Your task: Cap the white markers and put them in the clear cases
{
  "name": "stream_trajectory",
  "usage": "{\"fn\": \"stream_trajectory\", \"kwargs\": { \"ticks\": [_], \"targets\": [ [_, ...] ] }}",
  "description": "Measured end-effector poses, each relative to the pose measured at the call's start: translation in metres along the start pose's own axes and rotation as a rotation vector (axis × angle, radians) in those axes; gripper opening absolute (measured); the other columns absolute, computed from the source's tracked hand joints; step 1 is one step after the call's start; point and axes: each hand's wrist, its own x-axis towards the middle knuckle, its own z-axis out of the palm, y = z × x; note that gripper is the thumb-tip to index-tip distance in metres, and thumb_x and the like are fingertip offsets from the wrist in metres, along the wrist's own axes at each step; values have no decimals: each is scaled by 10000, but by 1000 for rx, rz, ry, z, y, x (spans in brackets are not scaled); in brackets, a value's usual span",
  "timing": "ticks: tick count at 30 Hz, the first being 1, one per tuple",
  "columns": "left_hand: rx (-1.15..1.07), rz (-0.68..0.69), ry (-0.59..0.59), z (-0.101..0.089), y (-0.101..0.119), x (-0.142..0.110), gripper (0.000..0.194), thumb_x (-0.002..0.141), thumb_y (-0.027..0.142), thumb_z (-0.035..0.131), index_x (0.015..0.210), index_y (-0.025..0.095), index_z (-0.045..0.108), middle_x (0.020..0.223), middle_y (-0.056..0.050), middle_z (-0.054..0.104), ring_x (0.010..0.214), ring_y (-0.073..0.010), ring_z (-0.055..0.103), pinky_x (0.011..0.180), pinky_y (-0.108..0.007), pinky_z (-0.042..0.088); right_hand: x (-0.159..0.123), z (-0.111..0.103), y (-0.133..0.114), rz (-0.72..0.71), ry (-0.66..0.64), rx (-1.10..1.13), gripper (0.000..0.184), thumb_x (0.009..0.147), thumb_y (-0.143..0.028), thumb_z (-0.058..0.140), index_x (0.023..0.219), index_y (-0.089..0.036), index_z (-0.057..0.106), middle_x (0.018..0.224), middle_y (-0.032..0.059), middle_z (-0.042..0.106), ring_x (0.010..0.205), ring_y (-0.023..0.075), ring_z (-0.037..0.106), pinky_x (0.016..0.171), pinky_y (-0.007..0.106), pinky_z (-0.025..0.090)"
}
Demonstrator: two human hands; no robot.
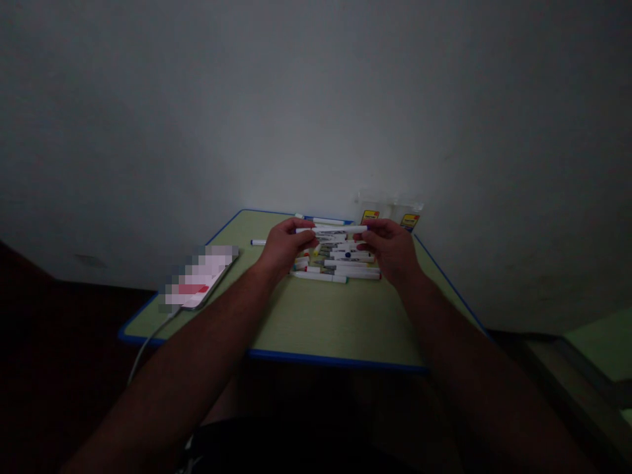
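Observation:
Between my two hands a white marker pen [340, 229] lies level, one end in each hand's fingers. My left hand [285, 247] pinches its left end, where a purple tip shows. The fingers of my right hand [392, 247] close on the right end. Under and in front of the held marker is a loose pile of white markers [358, 270] with caps or ends of several colours, lying mostly sideways. One marker with a dark blue end [257, 243] lies left of the pile, partly hidden by my left hand.
The small pale green table [336, 322] has a blue edge and stands against a grey wall [296, 118]. A phone [202, 276] with a white cable [148, 339] lies at the left. Clear plastic packages with yellow labels [409, 220] stand at the back right.

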Motion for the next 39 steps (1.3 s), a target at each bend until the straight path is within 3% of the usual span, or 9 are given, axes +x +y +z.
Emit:
{"fn": "stream_trajectory", "kwargs": {
  "ticks": [14,26,39],
  "targets": [
    [-79,12,1,0,2,0,278,673,0,738,902,128,650,761,-30,689,687,-143,709,731,-279,624,0,2,-1,21,94,131,263,649,-236,803,883,-205,686,744,-2,715,713,163,725,601,278,608],
    [-28,35,-35,-3,1,0,250,665,69,783,864,154,658,776,-18,732,686,-131,709,740,-272,622,1,0,-1,32,86,99,302,681,-296,813,909,-209,635,781,5,717,744,175,735,599,279,602],
    [108,-123,9,-4,-5,2,198,784,-27,643,880,143,673,799,-49,722,713,-156,730,669,-265,613,-6,10,2,-72,-67,95,336,594,-279,896,857,-225,695,736,-38,682,677,140,682,589,281,595]
  ]
}}
